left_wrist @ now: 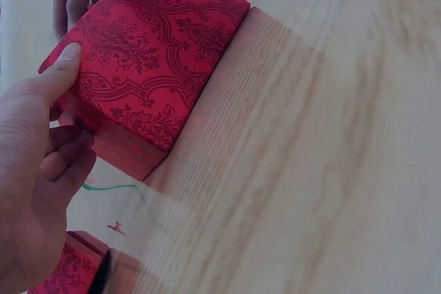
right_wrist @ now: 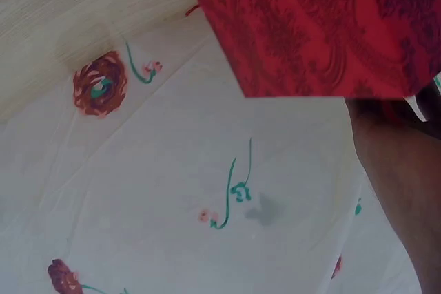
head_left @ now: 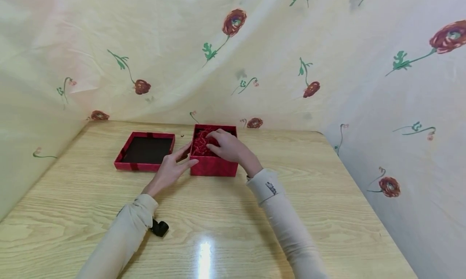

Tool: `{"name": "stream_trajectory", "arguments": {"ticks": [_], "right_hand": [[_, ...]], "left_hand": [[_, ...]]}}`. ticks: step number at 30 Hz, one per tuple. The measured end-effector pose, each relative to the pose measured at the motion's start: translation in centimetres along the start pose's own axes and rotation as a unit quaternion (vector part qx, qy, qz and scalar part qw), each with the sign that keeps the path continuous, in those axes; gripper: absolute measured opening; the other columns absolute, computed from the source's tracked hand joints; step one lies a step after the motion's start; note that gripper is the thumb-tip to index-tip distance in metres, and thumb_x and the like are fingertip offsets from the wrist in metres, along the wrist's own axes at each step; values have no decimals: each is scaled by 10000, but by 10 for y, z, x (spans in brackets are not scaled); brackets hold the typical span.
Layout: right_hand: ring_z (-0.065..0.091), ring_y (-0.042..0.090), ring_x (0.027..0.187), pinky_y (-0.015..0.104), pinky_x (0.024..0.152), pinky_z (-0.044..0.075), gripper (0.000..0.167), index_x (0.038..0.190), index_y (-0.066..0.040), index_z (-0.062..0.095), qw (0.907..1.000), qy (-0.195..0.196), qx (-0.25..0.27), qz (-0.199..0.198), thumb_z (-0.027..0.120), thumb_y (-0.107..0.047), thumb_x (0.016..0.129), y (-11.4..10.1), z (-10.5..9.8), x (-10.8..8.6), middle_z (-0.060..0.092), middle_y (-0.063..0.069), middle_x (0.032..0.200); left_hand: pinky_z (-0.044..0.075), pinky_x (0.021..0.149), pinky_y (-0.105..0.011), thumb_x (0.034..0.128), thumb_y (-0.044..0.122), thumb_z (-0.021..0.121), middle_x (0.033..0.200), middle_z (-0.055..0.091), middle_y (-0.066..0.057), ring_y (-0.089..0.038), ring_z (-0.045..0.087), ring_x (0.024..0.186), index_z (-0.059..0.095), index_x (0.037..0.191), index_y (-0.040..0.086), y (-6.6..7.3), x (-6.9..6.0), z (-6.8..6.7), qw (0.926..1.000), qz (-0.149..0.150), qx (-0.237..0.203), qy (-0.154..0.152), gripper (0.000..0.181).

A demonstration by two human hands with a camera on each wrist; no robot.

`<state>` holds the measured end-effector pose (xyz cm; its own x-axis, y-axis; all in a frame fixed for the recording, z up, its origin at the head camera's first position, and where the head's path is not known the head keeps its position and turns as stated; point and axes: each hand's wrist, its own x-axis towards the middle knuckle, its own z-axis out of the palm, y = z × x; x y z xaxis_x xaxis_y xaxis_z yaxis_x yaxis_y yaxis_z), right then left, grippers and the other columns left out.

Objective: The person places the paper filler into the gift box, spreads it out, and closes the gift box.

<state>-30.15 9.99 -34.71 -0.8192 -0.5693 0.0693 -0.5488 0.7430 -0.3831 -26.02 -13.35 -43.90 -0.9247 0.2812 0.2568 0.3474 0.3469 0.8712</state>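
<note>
A red patterned box [head_left: 214, 167] stands on the table with its top uncovered. Red shredded paper [head_left: 200, 143] fills it. My left hand [head_left: 172, 169] holds the box's near left corner, its thumb on the front face and its fingers along the left side; the left wrist view shows this hand [left_wrist: 34, 163] at the corner too. Reaching in over the right rim, my right hand [head_left: 229, 145] has curled fingers and thumb around some of the shredded paper; their tips are partly hidden. In the right wrist view, the box's side [right_wrist: 324, 39] hides most of that hand.
Left of the box lies its red lid [head_left: 140, 165], inside up, with a dark lining. A small black object [head_left: 160, 228] shows beside my left sleeve. Flower-patterned sheeting [head_left: 182, 68] hangs behind and beside the wooden table [head_left: 291, 210].
</note>
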Motion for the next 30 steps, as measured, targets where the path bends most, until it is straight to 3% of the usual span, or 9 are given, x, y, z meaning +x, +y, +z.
{"name": "stream_trajectory", "arguments": {"ticks": [5,6,12,14,20,24,27,30], "right_hand": [[602,250,1201,410,1020,497,364,1387,-6,628,9985,-528,-51,131,612,-177,1066,-4,9,10,643,145,1330],[606,243,1184,404,1009,501,358,1379,-4,636,9983,-569,-24,139,619,-169,1062,-3,10,12,652,142,1318],[592,259,1206,414,1022,489,344,1355,-11,657,9989,-439,112,119,626,-183,1059,3,10,10,645,143,1318],[578,275,1235,429,1042,477,341,1350,-19,661,9993,-321,188,89,619,-199,1063,2,7,6,635,144,1327],[535,292,1297,456,1084,448,345,1352,-40,656,9991,128,401,-16,599,-235,1074,-1,0,-10,574,147,1393],[559,273,1258,443,1061,469,328,1332,-36,654,9961,668,498,-296,612,-224,1067,-3,3,-23,583,132,1364],[594,275,1188,429,997,511,309,1303,-5,656,9873,1278,630,-705,631,-184,1053,-5,9,-31,616,138,1300],[620,295,1133,425,949,537,293,1281,29,650,9721,1889,796,-1137,639,-134,1038,-8,19,-38,640,163,1241]], "left_hand": [[364,1118,-613,1010,366,699,1637,316,-200,-378,360,1470,380,1621,168,-1,-1,-1,10000,-42,-10,-18,718],[371,1115,-610,1008,366,702,1606,379,-218,-393,429,1424,382,1621,173,0,-1,-1,10000,-63,-15,-13,718],[380,1109,-609,1003,359,710,1600,389,-220,-392,419,1432,387,1618,162,0,-2,0,10000,-40,22,1,721],[370,1115,-611,1005,363,707,1637,320,-202,-377,342,1480,382,1620,156,0,-1,1,10000,-13,29,9,726],[345,1133,-612,1001,386,706,1638,324,-195,-377,331,1487,384,1619,161,1,1,2,10000,18,43,36,733],[355,1127,-607,1005,371,704,1633,334,-194,-380,347,1479,386,1618,157,1,1,1,10000,58,56,32,723],[369,1122,-598,1002,367,710,1619,366,-178,-385,382,1460,403,1611,156,1,0,-1,9999,85,103,44,713],[380,1113,-601,996,374,719,1598,410,-160,-398,425,1432,428,1598,146,4,-2,-7,9998,68,165,99,706]]}}
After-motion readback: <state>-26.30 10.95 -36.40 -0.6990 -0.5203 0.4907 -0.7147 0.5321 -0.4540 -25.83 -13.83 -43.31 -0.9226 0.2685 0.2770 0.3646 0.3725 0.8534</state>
